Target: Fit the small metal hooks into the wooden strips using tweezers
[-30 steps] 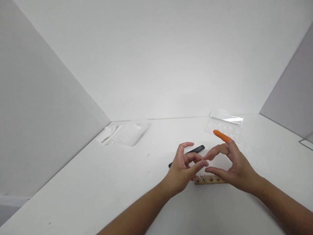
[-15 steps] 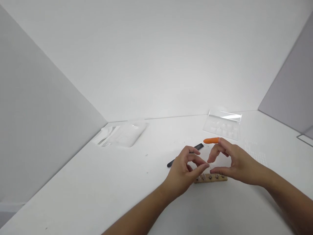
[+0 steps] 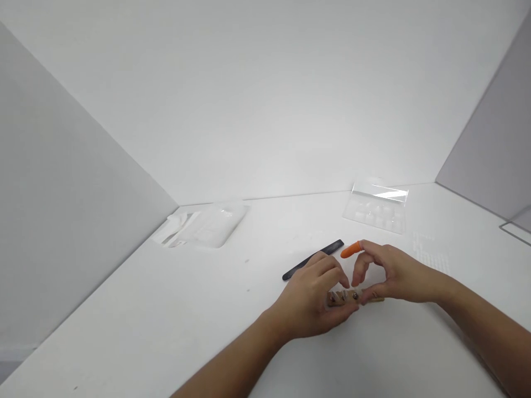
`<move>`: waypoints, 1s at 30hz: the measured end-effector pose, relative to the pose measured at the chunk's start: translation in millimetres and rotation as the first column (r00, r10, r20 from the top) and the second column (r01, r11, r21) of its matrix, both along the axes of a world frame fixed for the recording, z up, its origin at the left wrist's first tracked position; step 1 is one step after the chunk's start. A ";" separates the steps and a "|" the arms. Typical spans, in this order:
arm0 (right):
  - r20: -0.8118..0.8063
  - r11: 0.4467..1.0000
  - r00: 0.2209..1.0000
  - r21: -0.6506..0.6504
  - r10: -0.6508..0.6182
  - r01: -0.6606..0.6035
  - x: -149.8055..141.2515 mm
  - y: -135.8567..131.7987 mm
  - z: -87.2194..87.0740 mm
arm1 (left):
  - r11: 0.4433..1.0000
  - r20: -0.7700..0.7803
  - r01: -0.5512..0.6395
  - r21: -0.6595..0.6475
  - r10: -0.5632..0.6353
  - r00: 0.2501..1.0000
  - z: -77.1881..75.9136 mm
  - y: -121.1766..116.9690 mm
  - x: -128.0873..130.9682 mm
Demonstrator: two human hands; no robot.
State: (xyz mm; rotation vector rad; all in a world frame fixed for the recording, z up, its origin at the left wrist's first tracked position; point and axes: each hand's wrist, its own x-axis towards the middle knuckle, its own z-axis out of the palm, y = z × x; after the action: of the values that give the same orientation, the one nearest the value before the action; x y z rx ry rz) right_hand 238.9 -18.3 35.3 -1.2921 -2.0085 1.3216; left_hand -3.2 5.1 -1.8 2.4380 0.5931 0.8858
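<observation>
My left hand (image 3: 305,298) is closed around the left part of a narrow wooden nail-tip stand (image 3: 339,302) with round metal studs along it. Thumb in front and fingers behind hold it on the table. Small clear pieces like false nails sit over the left studs. My right hand (image 3: 394,273) is at the stand's middle, thumb and a finger curled toward each other over a stud; a tiny translucent bit seems to be between them, too small to make out. An orange finger cot (image 3: 350,250) covers its raised index finger. Beyond my left hand lies a black nail file (image 3: 313,260).
A clear case (image 3: 375,213) with several clear false nails lies at the back right. Clear plastic bags (image 3: 211,224) with white contents lie at the back left. White walls (image 3: 265,99) enclose the table. A clear panel with a frame edge (image 3: 514,232) stands far right.
Both hands have come down from above the stand, where they pinched a small pale piece together. My left hand has let go of it and taken hold of the stand.
</observation>
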 end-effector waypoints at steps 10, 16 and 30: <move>-0.059 0.999 0.998 -0.047 0.020 -0.023 -1.6 1.8 -1.9 | 0.999 -0.006 0.025 0.045 -0.024 1.000 -0.3 -0.9 0.0; -0.081 0.997 0.997 -0.071 0.015 -0.021 -1.3 2.7 -3.9 | 0.999 -0.010 0.023 0.039 -0.023 1.000 0.1 -1.5 0.7; -0.074 0.997 0.997 -0.067 0.021 -0.026 -0.8 2.9 -4.9 | 0.999 -0.001 0.019 0.040 -0.018 1.000 -0.3 -2.4 1.3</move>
State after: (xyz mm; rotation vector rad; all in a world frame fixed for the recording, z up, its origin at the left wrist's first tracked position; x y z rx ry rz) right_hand 238.2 -15.3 30.4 -1.2348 -1.9507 1.4390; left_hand -1.9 2.7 -2.1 2.4753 0.5574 0.8972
